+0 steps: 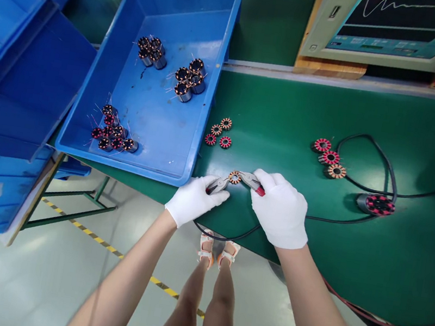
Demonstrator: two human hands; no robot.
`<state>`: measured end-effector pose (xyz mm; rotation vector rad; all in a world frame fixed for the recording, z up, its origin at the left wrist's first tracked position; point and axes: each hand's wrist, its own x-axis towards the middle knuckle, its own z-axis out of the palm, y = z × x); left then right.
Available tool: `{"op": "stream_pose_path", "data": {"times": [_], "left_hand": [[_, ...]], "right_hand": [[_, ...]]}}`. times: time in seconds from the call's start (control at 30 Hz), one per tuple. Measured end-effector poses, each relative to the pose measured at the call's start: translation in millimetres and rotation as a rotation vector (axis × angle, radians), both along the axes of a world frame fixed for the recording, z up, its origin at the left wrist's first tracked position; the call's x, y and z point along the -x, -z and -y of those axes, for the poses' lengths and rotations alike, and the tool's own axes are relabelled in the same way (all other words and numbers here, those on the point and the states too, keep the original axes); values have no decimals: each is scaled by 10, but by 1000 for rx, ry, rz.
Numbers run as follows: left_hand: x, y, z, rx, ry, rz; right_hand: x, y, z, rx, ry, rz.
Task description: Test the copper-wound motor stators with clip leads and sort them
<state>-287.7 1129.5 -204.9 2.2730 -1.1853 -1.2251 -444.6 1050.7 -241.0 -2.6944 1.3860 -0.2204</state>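
White gloves cover both hands. My left hand (197,198) is closed around a pair of pliers (220,184) near the bench's front edge. In my right hand (281,210) is a second pair of pliers (248,180) with a red handle. Both tools' jaws meet at a small ring-shaped stator (235,177) with copper windings, standing on the green bench between the hands. Whether the jaws pinch a wire is too small to tell. Just behind it stand several small stators (226,124), some with red tops, some tan.
A blue bin (158,120) at left holds groups of stators (189,78). Right of my hands stand more stators (330,158) and a larger red-and-black one (376,203) beside a black cable (389,174). A display instrument (400,26) sits at the back; stacked blue bins (28,78) rise far left.
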Motion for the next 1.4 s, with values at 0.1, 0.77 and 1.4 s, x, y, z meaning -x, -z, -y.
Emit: {"op": "stream_pose_path", "data": {"times": [0.1,0.77,1.4], "left_hand": [[-11,-1,8,-2,-18,-50],[-54,-51,37,-28,-92,-313],[-51,-35,24,-50,-71,-283]], "right_hand": [[-11,-8,0,-11,14,-7],[-68,-42,-18,-64,110,-30],[-53,-12,-28,-48,102,49]]}}
